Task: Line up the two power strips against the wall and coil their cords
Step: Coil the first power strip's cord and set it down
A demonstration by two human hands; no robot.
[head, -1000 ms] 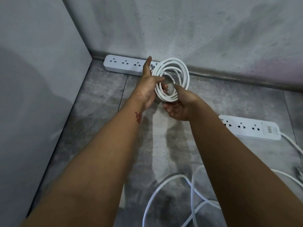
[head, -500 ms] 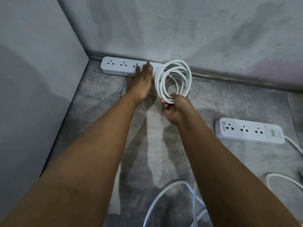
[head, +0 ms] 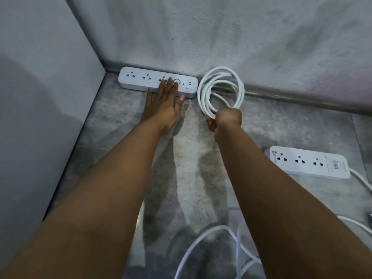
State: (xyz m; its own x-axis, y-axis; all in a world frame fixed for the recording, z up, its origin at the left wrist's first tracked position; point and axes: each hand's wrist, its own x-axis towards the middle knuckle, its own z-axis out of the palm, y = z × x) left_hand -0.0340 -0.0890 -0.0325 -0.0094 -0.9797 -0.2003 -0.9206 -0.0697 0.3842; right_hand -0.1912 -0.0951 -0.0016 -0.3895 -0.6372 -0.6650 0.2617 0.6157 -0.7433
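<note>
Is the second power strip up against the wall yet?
No, the second power strip lies out on the floor, apart from the wall.

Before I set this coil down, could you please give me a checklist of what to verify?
1. The first power strip flush against the wall: ok.
2. The left hand flat on that strip, fingers straight: ok.
3. The coiled cord gripped by the right hand, loops together: ok.
4. The second power strip against the wall: not ok, it lies well away from it.
5. The loose cord coiled: not ok.
</note>
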